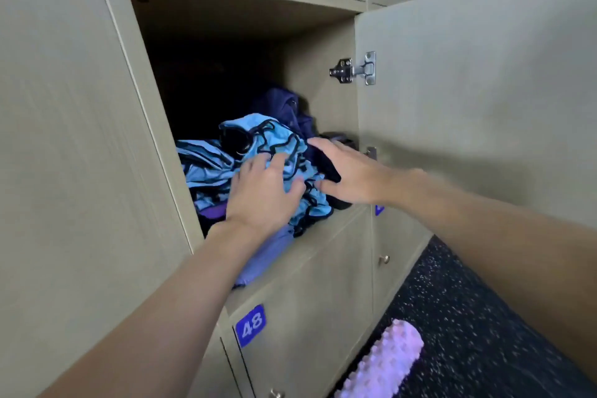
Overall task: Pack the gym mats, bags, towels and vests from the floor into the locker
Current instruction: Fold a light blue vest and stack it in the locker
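In the centre of the frame the light-blue vests (206, 165) lie heaped in the open locker (323, 42). They look soft, light and springy, so we judge it better to push on top of the heap than to pinch an edge. Our left hand (261, 194) presses on them with its fingers (280, 160) spread flat. Our right hand (349, 171), fingers straight, touches the heap's right side and grips nothing.

A matt, wood-grain locker (64, 139) holds crumpled light-blue cloth vests (206, 165); a bright metal hinge (353, 68) gleams at 1 o'clock, and a knobbly pink roller (384, 362) lies on speckled, rough-looking black floor (484, 317) at 5 o'clock.
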{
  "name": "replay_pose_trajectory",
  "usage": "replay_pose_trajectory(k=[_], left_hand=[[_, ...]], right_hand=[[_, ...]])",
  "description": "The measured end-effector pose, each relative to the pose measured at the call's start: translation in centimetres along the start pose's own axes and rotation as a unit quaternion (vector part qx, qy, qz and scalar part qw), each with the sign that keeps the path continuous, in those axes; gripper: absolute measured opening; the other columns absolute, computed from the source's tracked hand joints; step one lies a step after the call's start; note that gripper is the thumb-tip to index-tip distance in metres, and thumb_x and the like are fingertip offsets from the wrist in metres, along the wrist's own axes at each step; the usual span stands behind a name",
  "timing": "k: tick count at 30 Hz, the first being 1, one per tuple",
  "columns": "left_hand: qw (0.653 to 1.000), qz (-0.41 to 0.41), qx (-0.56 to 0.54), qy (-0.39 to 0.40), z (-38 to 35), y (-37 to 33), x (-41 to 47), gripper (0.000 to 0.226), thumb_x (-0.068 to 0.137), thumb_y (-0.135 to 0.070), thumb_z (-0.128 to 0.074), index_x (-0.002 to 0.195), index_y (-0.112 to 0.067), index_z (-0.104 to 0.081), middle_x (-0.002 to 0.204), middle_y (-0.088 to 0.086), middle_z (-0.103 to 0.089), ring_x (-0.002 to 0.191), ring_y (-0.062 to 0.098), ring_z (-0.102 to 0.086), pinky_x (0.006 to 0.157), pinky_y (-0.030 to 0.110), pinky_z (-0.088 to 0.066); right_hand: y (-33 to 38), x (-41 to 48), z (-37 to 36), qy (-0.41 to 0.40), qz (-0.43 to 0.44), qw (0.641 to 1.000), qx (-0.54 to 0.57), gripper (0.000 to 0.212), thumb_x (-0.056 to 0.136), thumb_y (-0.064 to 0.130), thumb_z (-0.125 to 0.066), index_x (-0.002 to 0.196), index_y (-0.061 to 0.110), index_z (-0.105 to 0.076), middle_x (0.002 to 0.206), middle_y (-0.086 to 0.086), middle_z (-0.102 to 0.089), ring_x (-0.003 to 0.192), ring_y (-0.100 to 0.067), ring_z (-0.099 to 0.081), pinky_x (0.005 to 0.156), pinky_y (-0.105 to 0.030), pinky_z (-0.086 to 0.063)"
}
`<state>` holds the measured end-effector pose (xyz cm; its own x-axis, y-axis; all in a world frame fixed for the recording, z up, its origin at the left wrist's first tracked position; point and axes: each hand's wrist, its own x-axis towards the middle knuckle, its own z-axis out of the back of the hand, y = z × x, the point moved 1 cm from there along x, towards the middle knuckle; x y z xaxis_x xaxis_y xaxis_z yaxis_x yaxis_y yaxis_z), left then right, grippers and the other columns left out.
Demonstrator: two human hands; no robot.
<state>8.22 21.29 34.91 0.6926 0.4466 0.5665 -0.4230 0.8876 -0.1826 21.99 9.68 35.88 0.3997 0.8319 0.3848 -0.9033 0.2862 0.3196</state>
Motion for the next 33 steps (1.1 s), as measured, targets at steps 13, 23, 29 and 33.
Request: replay_pose_trajectory(k=[13,23,29,33], left_hand=[[0.946,-0.135,-0.097,0.28,-13.9,-6.7,-16.0,0.043,0.096,-0.045,-0.05,0.131,-0.023,-0.056,0.13,0.007,-0.062,0.118,0.032,-0.057,0.096,0.04,-0.047],[0.852,-0.208,-0.075,0.474,-28.1,-7.9,-29.9,0.036,0.098,-0.044,-0.048,0.125,-0.021,-0.056,0.118,0.002,-0.062,0.106,0.026,-0.06,0.081,0.037,-0.05],[0.841,-0.19,-0.058,0.504,-34.3,-6.0,-32.6,0.038,0.099,-0.04,-0.049,0.13,-0.018,-0.053,0.122,0.008,-0.057,0.107,0.031,-0.059,0.087,0.046,-0.051],[0.844,-0.183,-0.082,0.497,-37.4,-6.0,-31.8,0.041,0.1,-0.034,-0.05,0.139,-0.019,-0.048,0.131,0.006,-0.054,0.114,0.029,-0.057,0.093,0.046,-0.049]], right_hand=[[-6.3,-25.7,-9.7,0.066,-0.294,0.953,0.029,0.074,0.094,0.024,-0.062,0.155,0.017,-0.02,0.14,-0.016,-0.048,0.123,-0.031,-0.052,0.102,-0.036,-0.041],[-9.4,-42.1,-23.0,0.14,-0.452,0.876,0.091,0.068,0.096,0.027,-0.059,0.153,0.015,-0.023,0.136,-0.015,-0.052,0.124,-0.03,-0.052,0.099,-0.036,-0.042],[-11.3,-43.2,-28.4,0.143,-0.455,0.874,0.096,0.058,0.099,0.032,-0.054,0.15,0.016,-0.033,0.146,-0.009,-0.047,0.131,-0.027,-0.047,0.105,-0.038,-0.041],[-12.8,-41.5,-30.8,0.106,-0.449,0.882,0.098,0.05,0.098,0.033,-0.056,0.143,0.016,-0.043,0.14,-0.004,-0.054,0.126,-0.022,-0.052,0.098,-0.033,-0.043]])
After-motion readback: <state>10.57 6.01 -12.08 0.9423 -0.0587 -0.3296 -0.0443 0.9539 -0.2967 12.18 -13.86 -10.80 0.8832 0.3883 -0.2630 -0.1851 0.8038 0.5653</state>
